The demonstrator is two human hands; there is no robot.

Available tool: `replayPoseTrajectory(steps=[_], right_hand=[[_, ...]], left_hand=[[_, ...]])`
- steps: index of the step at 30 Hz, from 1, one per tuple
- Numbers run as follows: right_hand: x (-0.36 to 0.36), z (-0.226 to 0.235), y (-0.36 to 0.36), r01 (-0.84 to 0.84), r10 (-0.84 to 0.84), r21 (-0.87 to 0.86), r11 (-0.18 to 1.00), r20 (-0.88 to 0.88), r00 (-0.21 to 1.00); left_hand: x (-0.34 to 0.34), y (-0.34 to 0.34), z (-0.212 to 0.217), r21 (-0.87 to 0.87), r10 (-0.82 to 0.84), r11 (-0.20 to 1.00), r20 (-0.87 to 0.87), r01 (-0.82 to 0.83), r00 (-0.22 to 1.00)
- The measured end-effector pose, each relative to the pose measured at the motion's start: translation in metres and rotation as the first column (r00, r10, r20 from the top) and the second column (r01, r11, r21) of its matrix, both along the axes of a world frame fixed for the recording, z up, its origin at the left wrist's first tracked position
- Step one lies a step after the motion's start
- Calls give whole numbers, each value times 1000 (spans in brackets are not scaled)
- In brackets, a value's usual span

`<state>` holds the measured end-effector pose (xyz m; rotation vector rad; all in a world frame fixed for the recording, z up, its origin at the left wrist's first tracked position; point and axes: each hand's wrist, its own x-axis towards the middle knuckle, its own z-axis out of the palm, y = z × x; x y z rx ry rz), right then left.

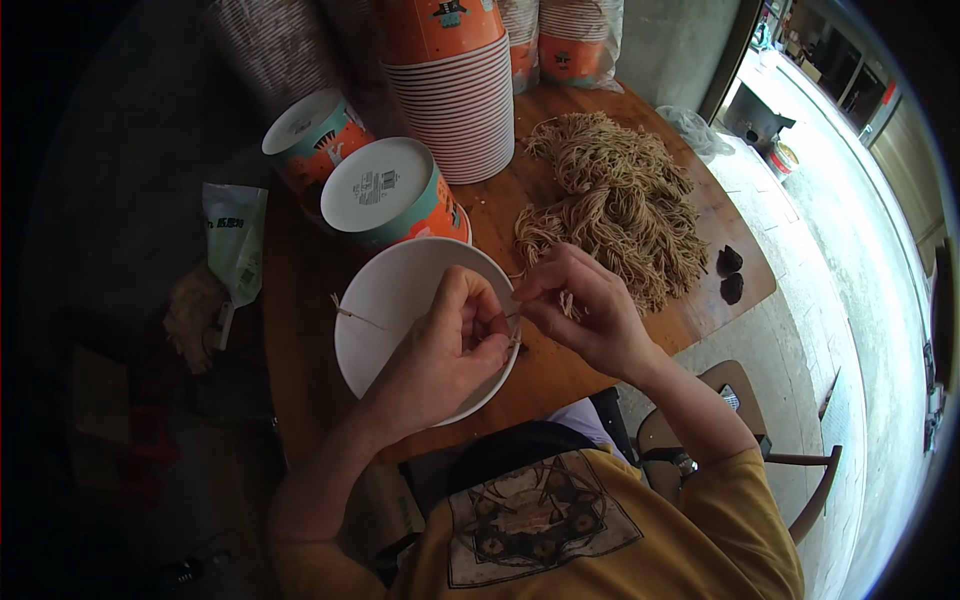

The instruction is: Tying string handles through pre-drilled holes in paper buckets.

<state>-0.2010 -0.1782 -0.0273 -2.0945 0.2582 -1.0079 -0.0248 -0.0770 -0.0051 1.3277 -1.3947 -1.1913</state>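
A white-lined paper bucket (375, 285) stands mouth-up at the table's near edge. At its left rim a tan cord end (342, 310) sticks out, and a thin line runs from there across the inside toward my hands. My left hand (440, 345) is over the bucket's mouth with its fingers curled in a pinch; what they hold is largely hidden. By the right rim my right hand (585, 310) pinches a thin cord between thumb and forefinger. Just beyond it lies a big heap of tan cords (635, 205), loose strands reaching toward my fingers.
Two upturned orange-and-green buckets (375, 185) stand behind mine, beside a tall nested bucket stack (450, 115). More wrapped stacks (575, 50) are at the back. Two dark pieces (730, 275) lie on the wooden table's (735, 230) right side. A chair (720, 400) is at lower right.
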Motion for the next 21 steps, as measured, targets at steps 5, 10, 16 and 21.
replayPoseTrajectory(steps=[5, 10, 16, 21], right_hand=[[5, 0, 1, -23, 25, -42, 999, 59, 998], [6, 7, 7, -149, 145, 375, 915, 40, 989], [-3, 9, 0, -59, 95, 256, 965, -132, 987], [-6, 13, 17, 31, -19, 57, 998, -203, 979]], left_hand=[[-1, 1, -1, -55, 14, 998, 65, -11, 998], [0, 2, -4, -74, 33, 997, 110, -25, 993], [-1, 3, -4, -167, 74, 984, 105, -56, 992], [-5, 2, -1, -197, 82, 979, 118, -58, 990]])
